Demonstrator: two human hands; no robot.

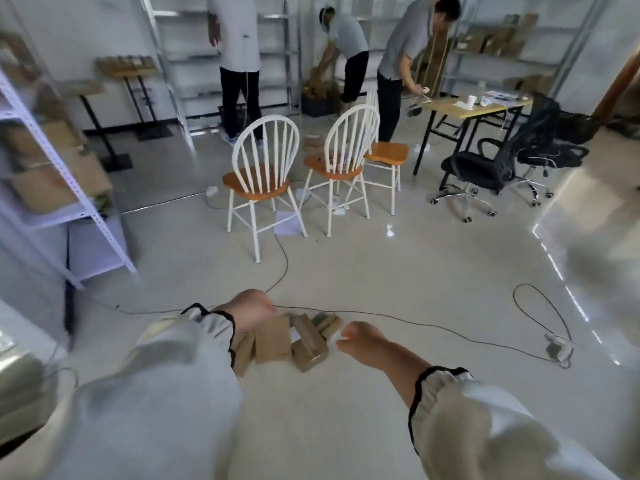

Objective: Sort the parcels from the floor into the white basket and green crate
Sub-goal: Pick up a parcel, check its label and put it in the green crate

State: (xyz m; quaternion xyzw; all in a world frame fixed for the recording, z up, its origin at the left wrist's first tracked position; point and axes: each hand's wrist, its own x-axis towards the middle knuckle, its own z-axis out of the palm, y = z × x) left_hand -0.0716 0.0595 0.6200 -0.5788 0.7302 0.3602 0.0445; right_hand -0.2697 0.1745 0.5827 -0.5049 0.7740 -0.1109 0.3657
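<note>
I see a big shiny floor [346, 271] with white chairs [259, 174] that have orange seats. A white shelf [52, 188] with brown boxes stands on my left. A thin black cable [398, 320] runs across the floor. Close in front of me lies a small pile of brown parcels [298, 341], all touching each other. My left hand [252, 311] is curled over the top of the flat one, and it looks like it is holding it. My right hand [360, 339] is just beside the pile, pinching something small and white [341, 339]; it is too blurry to tell what.
</note>
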